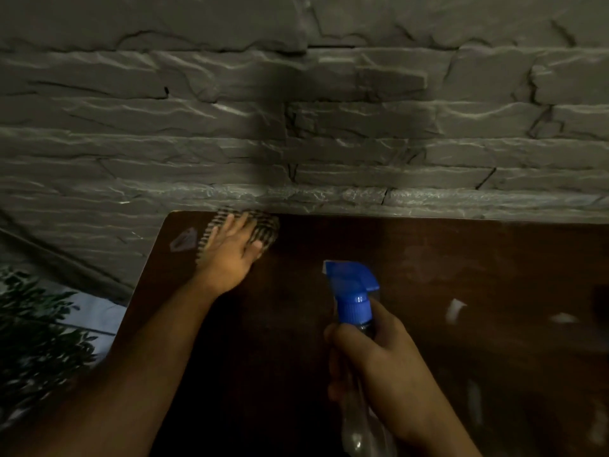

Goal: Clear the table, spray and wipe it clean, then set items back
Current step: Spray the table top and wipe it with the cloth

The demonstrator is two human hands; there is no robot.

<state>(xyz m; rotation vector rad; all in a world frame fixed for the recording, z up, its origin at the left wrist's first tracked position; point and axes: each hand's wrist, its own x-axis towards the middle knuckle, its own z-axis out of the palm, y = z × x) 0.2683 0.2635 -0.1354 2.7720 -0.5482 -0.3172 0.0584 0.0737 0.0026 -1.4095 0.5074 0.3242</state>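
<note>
The dark brown wooden worktop (428,258) stands against the grey stacked-stone wall (296,127). A striped woven cloth (263,225) lies at its far left corner; a clear blue-topped spray bottle (354,301) is nearer, to the right.

The dark brown wooden table (461,258) has wide bare room on its right side. A rough grey stone wall (329,127) blocks the far edge — a leafy green plant (36,341) stands left.

Place: a home, likely a living or sitting corner.
Wall: grey stacked-stone cladding (329,127).
Furniture: dark wooden table (461,252) against it.
Greenery: leafy plant (36,331) past the tabletop's left edge.
</note>
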